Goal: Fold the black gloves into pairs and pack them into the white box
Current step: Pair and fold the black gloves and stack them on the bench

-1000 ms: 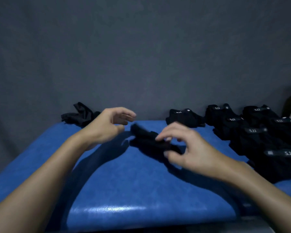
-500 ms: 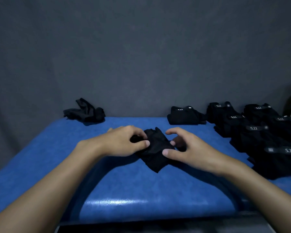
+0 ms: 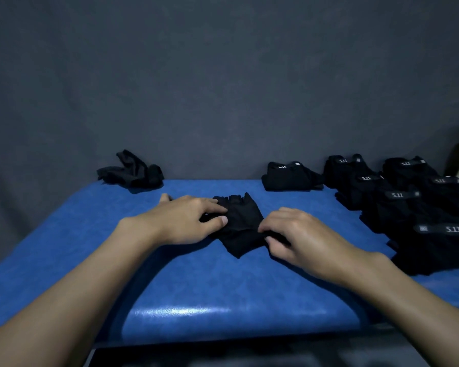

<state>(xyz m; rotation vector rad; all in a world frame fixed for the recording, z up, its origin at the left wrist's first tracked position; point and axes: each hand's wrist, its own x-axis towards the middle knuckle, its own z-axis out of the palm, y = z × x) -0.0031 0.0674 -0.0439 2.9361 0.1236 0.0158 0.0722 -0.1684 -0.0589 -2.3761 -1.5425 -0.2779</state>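
Item: black glove (image 3: 240, 223), lying at the middle of the blue table (image 3: 196, 287).
left hand (image 3: 180, 221): thumb and forefinger pinching the glove's left edge.
right hand (image 3: 300, 239): curled fingers (image 3: 269, 227) gripping its right edge.
folded gloves (image 3: 408, 207): lying stacked at the right.
loose gloves (image 3: 131, 170): lying crumpled at the far left.

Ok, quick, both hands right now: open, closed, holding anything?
Left hand: pinches the left edge of the black glove between thumb and forefinger.
Right hand: fingers curled, pinches the same glove's right edge.
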